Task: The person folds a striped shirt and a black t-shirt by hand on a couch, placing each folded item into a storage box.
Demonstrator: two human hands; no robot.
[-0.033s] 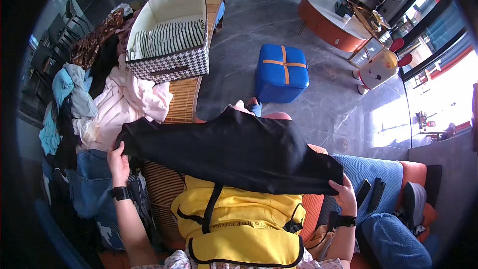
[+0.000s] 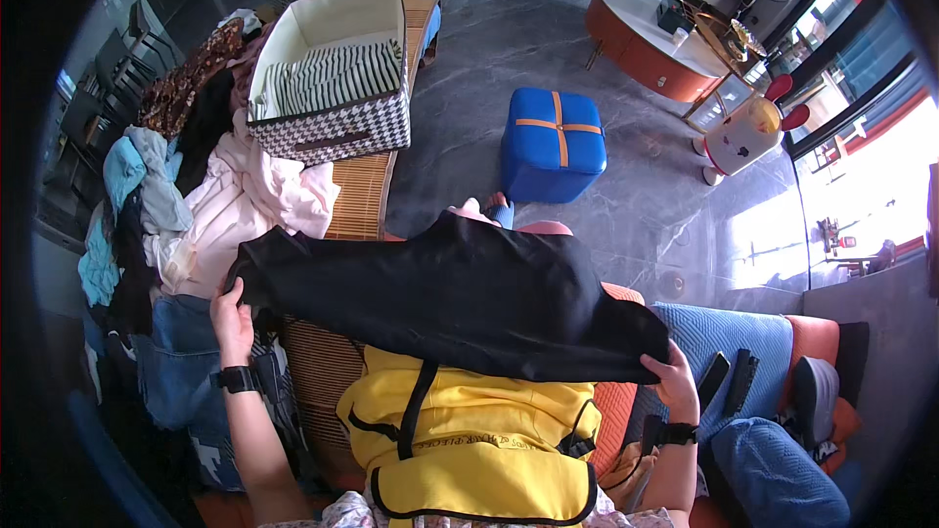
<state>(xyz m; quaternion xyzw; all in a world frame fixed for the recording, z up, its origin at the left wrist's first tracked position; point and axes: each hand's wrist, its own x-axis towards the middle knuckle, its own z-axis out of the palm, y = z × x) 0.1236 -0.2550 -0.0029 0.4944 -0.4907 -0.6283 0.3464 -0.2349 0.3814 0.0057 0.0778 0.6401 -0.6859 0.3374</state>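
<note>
A black garment (image 2: 450, 298) is stretched sideways in front of me, above my lap. My left hand (image 2: 232, 318) pinches its left end, fingers partly hidden by the cloth. At the right end, my right hand (image 2: 673, 376) grips the edge between thumb and fingers. The fabric is smooth, tapers toward both ends and bulges upward in the middle; I cannot tell what kind of garment it is. Below it lies the yellow apron (image 2: 479, 479) that I wear, with black trim and a black strap.
To the left, piled clothes include a pale pink garment (image 2: 230, 200) and blue jeans (image 2: 181, 362). A houndstooth storage box (image 2: 337, 137) holding striped cloth stands on a bamboo-topped bench (image 2: 362, 200). Ahead is a blue cube stool (image 2: 554, 147); a blue sofa cover (image 2: 734, 332) lies right.
My right hand has shifted very slightly left with its end of the black garment. Everything else looks the same.
</note>
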